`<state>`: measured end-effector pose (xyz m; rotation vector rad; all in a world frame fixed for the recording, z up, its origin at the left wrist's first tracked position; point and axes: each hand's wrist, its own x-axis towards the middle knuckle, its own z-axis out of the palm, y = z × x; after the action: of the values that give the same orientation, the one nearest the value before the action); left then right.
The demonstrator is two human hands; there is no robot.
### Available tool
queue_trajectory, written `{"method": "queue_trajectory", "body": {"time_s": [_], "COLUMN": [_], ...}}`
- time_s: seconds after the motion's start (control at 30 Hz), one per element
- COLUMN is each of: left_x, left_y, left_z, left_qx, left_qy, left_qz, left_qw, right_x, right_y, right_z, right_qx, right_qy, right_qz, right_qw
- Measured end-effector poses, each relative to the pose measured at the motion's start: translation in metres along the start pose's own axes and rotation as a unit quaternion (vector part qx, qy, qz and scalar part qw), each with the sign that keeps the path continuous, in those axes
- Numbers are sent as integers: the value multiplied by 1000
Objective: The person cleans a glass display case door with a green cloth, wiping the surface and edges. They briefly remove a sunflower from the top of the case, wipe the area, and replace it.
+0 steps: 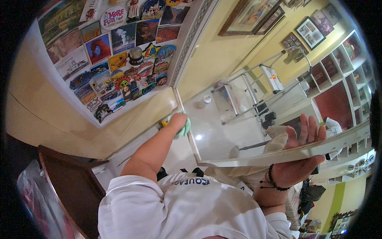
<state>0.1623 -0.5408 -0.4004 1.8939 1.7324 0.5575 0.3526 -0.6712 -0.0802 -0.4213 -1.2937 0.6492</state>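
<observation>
My left hand (178, 121) is closed around a pale green cloth (185, 128), which bunches out on both sides of the fist. The cloth is at the left rail of a long white frame (194, 149). Whether glass fills this frame I cannot tell, but the room shows through it. My right hand (301, 140) holds the frame's near rail (256, 157), the thumb on the near side and the fingers beyond it. A ring is on one finger, and a dark beaded bracelet (273, 179) circles that wrist. Just past the cloth sits a small yellow thing (163, 124), partly hidden.
Souvenir magnets and postcards cover a white panel (95, 118) on the left. A brown chair (74, 176) stands at my left side. Beyond the frame are a stepladder (250, 89), a white cup-like container (207, 99), black boxes (268, 118) and white shelving (343, 70). Framed pictures (256, 18) hang above.
</observation>
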Motion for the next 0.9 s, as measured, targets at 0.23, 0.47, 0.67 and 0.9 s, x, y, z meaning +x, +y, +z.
{"method": "queue_trajectory", "body": {"time_s": [0.23,0.47,0.67,0.9], "left_x": [-68,-95,-105,-106], "left_y": [30,37,55,54], "left_z": [38,66,66,1], "left_qx": [3,32,7,-112], "left_qy": [-80,-158,-228,-368], "left_qz": [111,254,308,112], "left_qw": [991,954,924,916], "right_x": [0,4,6,7], "right_y": [-3,-2,-1,1], "right_z": [-2,-2,-4,-3], "right_qx": [13,27,1,12], "right_qy": [3,-3,-7,-19], "right_qz": [7,9,4,-3], "right_qw": [1000,1000,1000,1000]}}
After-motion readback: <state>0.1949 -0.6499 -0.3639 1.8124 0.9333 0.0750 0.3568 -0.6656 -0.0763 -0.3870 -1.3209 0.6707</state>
